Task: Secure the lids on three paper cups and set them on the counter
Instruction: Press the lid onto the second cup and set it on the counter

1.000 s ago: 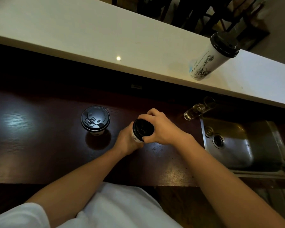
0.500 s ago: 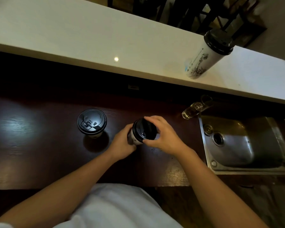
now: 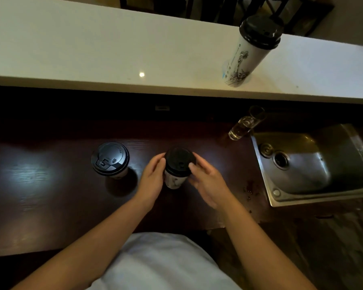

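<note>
A white paper cup (image 3: 175, 181) with a black lid (image 3: 179, 161) stands upright in the middle of the dark wooden worktop (image 3: 50, 195). My left hand (image 3: 152, 178) grips its left side. My right hand (image 3: 208, 181) has its fingertips pressed against the right edge of the lid. A second lidded cup (image 3: 110, 160) stands alone to the left. A third, tall white cup with a black lid (image 3: 247, 53) stands on the raised white counter (image 3: 113, 49) at the far right.
A steel sink (image 3: 314, 164) is set into the worktop at the right. A clear glass (image 3: 244, 124) stands just behind its left corner. Small dark drops (image 3: 249, 189) spot the wood beside the sink. Dark chairs show beyond the counter.
The held cup went from tilted with its lid facing me to upright on the worktop. My right hand slid off the top of the lid to its right edge.
</note>
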The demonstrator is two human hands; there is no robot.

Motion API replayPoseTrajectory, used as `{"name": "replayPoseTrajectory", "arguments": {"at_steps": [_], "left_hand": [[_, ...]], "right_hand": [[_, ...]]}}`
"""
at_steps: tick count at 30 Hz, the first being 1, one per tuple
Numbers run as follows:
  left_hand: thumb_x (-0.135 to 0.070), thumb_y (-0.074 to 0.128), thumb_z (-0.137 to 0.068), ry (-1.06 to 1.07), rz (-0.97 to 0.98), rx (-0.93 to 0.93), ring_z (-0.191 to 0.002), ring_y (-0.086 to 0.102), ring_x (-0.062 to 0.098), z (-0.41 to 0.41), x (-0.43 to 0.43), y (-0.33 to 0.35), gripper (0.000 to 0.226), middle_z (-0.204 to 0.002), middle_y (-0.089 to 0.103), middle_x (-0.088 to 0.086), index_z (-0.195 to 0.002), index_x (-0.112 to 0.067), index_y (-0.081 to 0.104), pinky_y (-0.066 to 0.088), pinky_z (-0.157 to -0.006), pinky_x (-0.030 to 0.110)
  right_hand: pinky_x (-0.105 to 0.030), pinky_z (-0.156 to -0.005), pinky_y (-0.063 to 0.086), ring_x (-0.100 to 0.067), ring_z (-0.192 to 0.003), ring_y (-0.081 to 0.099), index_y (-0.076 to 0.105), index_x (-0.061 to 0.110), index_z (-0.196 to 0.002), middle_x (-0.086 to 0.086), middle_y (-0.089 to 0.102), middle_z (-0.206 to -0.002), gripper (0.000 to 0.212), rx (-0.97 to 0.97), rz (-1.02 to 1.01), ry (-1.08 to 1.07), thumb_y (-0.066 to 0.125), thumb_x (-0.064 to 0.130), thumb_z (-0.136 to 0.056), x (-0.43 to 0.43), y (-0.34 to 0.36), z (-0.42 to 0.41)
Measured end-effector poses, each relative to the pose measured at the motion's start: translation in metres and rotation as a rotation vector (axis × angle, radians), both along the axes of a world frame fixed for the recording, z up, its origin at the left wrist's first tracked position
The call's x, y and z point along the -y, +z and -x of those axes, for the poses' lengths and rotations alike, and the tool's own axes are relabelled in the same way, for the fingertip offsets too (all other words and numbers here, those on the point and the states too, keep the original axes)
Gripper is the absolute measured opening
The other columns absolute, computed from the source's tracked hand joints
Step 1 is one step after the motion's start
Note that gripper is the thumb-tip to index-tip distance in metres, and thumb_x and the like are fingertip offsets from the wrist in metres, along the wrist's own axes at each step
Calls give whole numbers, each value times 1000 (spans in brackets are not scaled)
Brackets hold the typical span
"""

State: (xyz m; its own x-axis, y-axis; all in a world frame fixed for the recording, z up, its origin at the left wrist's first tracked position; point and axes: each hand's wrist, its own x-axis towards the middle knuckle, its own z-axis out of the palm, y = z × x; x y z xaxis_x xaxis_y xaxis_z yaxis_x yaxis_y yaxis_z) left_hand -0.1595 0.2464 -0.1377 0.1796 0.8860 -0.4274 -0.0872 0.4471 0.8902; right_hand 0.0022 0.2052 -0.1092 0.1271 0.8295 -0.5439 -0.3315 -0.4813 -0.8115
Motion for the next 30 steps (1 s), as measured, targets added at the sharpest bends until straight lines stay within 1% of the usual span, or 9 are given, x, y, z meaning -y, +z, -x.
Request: {"name": "replayPoseTrajectory", "arguments": {"at_steps": [2,6,10,14,18,20,23,26,30], "left_hand": [[-25,43,-106,-1,-24,-16,-118,63,15,0,1,-2,28,-122,69,0,-121,-21,66,50,-103,36],[-28,41,-107,-9,-63,-65,-112,64,12,-3,3,-3,28,-116,70,-1,-116,-22,67,51,-96,31],[-26,36,-108,-22,-155,-228,-103,62,8,1,4,-5,31,-110,67,-1,-117,-15,63,47,-85,13],[-27,37,-108,-86,-276,-399,-102,64,11,12,2,-12,28,-107,68,-2,-118,-18,62,51,-87,28],[-17,37,-107,-185,-444,-431,-102,60,3,12,-3,-3,27,-112,63,-6,-127,-16,55,46,-86,11],[-10,38,-106,-265,-520,-413,-111,58,5,14,-10,2,31,-121,61,-3,-132,-15,53,44,-93,12],[-3,41,-101,-327,-523,-422,-111,60,8,15,-14,6,35,-120,64,-1,-129,-19,55,48,-93,22],[-10,43,-101,-237,-433,-414,-105,64,12,16,-11,5,28,-115,65,-3,-118,-28,57,54,-87,33],[-17,46,-103,-126,-383,-451,-75,60,15,12,-4,9,16,-90,63,1,-95,-28,53,47,-65,30]], "right_hand": [[-44,-108,47,-25,-129,58,59,15,-137,-9,65,-135,36,-115,44,-54,51,23,-103,4,-2,6],[-45,-109,47,-28,-126,60,68,12,-119,-14,68,-128,30,-93,110,-174,45,26,-106,9,-6,17],[-44,-105,50,-23,-119,64,69,15,-116,-8,71,-121,28,88,92,-169,45,25,-106,6,-8,28],[-44,-97,56,-16,-106,67,71,22,-108,0,73,-106,30,356,48,-82,42,30,-106,5,-10,30],[-38,-83,62,-13,-102,66,67,21,-108,2,69,-105,27,457,13,-34,40,28,-107,0,-3,23],[-37,-77,63,-15,-99,66,66,20,-107,1,67,-104,27,476,17,-28,40,26,-107,-5,1,22],[-41,-79,63,-22,-102,66,67,15,-105,-4,68,-107,24,361,110,-102,45,23,-105,-11,2,20],[-42,-93,58,-27,-110,65,70,14,-97,-10,70,-111,22,194,126,-193,49,16,-103,-7,0,21],[-39,-98,55,-27,-111,68,73,10,-100,-15,73,-114,24,74,69,-219,49,10,-103,1,0,23]]}}
